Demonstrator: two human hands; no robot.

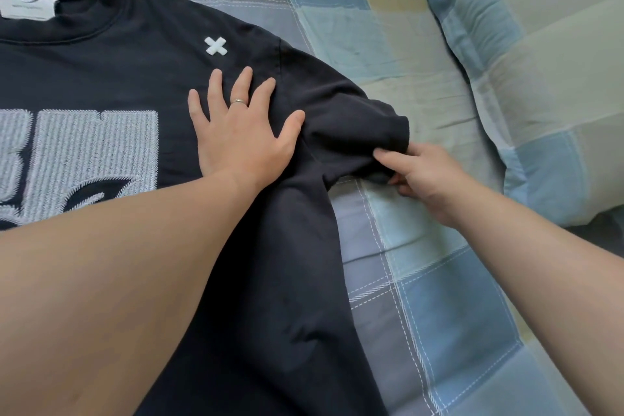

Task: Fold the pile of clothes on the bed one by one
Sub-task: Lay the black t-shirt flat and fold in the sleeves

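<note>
The bed (439, 280) under me wears a checked cover in blue, grey and cream, with a matching pillow (540, 94) off to the right. My dark T-shirt (135, 71) lies spread on it front up, its neck label (27, 5) showing and a small white cross (215, 45) near the shoulder. My left hand (243, 142) lies flat on the chest just below that cross, fingers splayed wide, a ring (239, 101) on one finger. My right hand (422, 176) pinches the hem of the rumpled sleeve (354, 118) between thumb and fingers.
</note>
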